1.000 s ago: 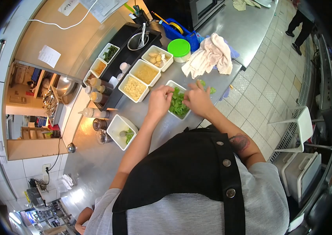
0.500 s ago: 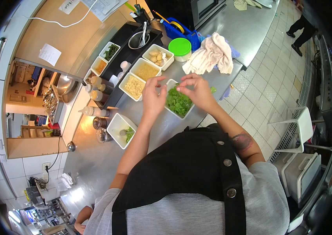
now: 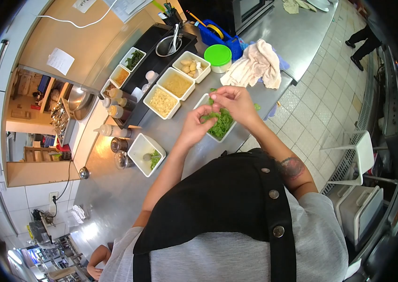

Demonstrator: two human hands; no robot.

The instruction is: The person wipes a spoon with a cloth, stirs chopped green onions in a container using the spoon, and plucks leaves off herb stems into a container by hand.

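Observation:
A white container of green leaves (image 3: 222, 128) stands on the steel counter, partly covered by both hands. Above its far end my right hand (image 3: 236, 102) pinches a small leafy sprig (image 3: 211, 100). My left hand (image 3: 196, 124) is just to the left, over the container's left rim, its thumb and fingers brought close around a bit of green. Left of my forearm stands a white container (image 3: 138, 152) with some chopped greens (image 3: 154, 159) in it. A few green leaves (image 3: 257, 106) lie on the counter right of my right hand.
Beyond the hands stand white tubs of chopped garlic (image 3: 162, 103), yellowish paste (image 3: 177, 84) and peeled pieces (image 3: 190, 66). A green-lidded tub (image 3: 218, 56) and cloth (image 3: 255, 66) are further back. Bottles (image 3: 113, 131) and jars (image 3: 119, 144) stand left. Another person's legs (image 3: 366, 41) are at upper right.
Both hands first rose apart from the leaves, then came together over the container. My right hand moved left with a sprig between its fingertips.

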